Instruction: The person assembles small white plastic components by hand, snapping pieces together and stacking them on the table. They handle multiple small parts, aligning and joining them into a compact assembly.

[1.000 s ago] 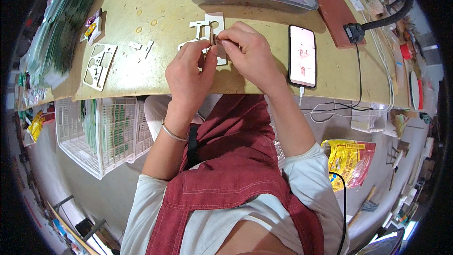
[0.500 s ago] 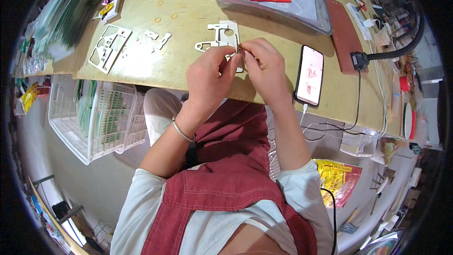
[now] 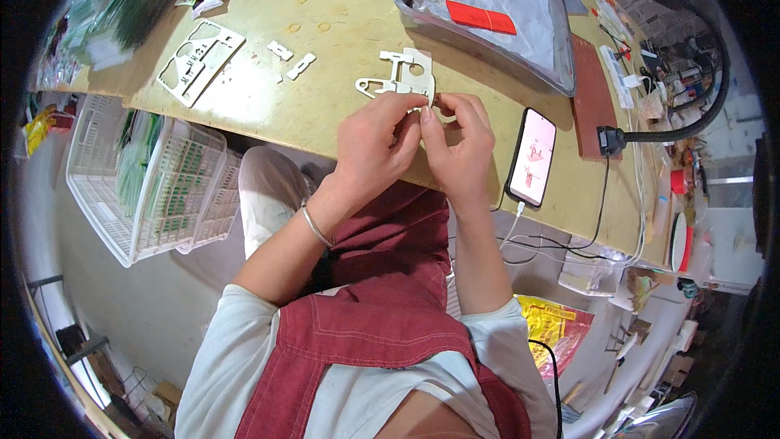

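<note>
In front of me is a flat white cut-out assembly [image 3: 413, 71] of joined pieces, with a round hole and a looped arm pointing left. At its near edge my left hand [image 3: 376, 136] is closed, thumb and forefinger pinched. My right hand [image 3: 461, 145] pinches from the other side, its fingertips almost meeting the left ones. Both seem to grip the near edge, though my fingers hide the exact spot. Further left on the table [image 3: 268, 118] lie small white cut-out pieces [image 3: 301, 66] and a white cut-out sheet frame [image 3: 231, 39].
A phone [image 3: 532, 158] with a lit screen lies right of my hands, its cable hanging over the edge. Behind stands a grey tray [image 3: 487, 47] holding a red packet [image 3: 481, 17]. White baskets [image 3: 142, 219] stand below left. A black gooseneck arm [image 3: 662, 136] is clamped at right.
The whole view has shifted and turned slightly. My fingertips have drawn closer together at the assembly's near edge. The loose pieces keep their places on the table.
</note>
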A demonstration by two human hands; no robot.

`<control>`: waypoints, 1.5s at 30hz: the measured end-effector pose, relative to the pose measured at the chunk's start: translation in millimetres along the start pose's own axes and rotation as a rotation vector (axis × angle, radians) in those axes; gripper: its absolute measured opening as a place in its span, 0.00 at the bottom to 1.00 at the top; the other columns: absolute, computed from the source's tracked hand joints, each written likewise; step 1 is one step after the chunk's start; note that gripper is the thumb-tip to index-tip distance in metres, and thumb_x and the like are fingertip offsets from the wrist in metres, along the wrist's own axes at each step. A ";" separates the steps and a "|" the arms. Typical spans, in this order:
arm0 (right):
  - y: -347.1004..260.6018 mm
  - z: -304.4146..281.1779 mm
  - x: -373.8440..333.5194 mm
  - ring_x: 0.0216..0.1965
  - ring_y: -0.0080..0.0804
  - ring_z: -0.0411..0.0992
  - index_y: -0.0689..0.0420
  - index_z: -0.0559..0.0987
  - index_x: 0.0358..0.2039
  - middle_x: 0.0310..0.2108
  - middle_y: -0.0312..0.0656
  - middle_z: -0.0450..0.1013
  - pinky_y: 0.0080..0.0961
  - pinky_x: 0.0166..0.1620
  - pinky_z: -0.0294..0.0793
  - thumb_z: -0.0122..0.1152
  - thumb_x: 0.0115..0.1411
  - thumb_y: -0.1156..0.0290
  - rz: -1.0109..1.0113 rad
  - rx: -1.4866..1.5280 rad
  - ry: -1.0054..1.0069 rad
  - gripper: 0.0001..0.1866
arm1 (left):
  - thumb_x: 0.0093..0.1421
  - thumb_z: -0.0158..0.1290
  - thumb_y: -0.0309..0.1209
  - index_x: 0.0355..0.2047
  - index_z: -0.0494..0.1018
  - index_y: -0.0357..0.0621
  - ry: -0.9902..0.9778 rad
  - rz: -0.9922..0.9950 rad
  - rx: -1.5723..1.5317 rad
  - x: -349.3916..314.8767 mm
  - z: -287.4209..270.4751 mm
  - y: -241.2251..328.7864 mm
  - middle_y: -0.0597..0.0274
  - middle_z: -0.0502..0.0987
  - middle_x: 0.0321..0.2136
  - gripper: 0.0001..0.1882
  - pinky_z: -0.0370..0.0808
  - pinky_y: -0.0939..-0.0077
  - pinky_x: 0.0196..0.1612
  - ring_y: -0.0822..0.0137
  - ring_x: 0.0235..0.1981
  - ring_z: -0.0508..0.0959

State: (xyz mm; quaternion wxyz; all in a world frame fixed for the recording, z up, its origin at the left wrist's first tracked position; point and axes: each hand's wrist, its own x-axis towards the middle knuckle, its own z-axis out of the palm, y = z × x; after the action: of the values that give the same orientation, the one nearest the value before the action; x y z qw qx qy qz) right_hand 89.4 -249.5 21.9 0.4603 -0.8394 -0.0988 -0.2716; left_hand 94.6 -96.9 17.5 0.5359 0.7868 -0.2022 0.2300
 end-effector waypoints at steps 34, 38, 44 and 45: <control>-19.1 8.2 0.3 0.40 0.35 0.79 0.63 0.83 0.41 0.39 0.45 0.79 0.32 0.40 0.78 0.70 0.61 0.72 0.127 -0.184 0.054 0.10 | 0.61 0.64 0.30 0.49 0.79 0.42 -0.445 0.018 0.455 49.0 -72.9 -62.8 0.51 0.77 0.41 0.16 0.80 0.53 0.47 0.44 0.43 0.82; -21.6 7.3 1.0 0.40 0.35 0.79 0.64 0.83 0.42 0.39 0.46 0.79 0.32 0.40 0.79 0.70 0.62 0.73 0.113 -0.180 0.054 0.11 | 0.60 0.65 0.31 0.43 0.77 0.41 -0.402 0.013 0.396 46.9 -71.9 -65.6 0.51 0.77 0.40 0.13 0.80 0.53 0.46 0.44 0.43 0.82; -23.1 6.4 1.7 0.39 0.36 0.80 0.64 0.83 0.42 0.39 0.46 0.79 0.32 0.41 0.79 0.70 0.61 0.73 0.133 -0.171 0.052 0.11 | 0.63 0.65 0.32 0.42 0.75 0.39 -0.428 0.027 0.300 48.8 -78.0 -65.0 0.50 0.79 0.41 0.13 0.79 0.55 0.45 0.45 0.42 0.82; -22.0 6.0 2.0 0.39 0.36 0.80 0.64 0.83 0.42 0.39 0.46 0.79 0.31 0.41 0.79 0.70 0.61 0.73 0.127 -0.170 0.048 0.11 | 0.64 0.65 0.32 0.42 0.75 0.39 -0.430 0.003 0.276 48.7 -78.9 -63.3 0.49 0.79 0.41 0.13 0.79 0.55 0.45 0.46 0.42 0.82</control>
State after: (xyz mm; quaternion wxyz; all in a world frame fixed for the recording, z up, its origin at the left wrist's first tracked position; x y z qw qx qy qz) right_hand 84.1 -232.4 36.2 0.4060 -0.8732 -0.0108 -0.2695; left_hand 158.4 -4.7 23.4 0.3678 0.8830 -0.2793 0.0834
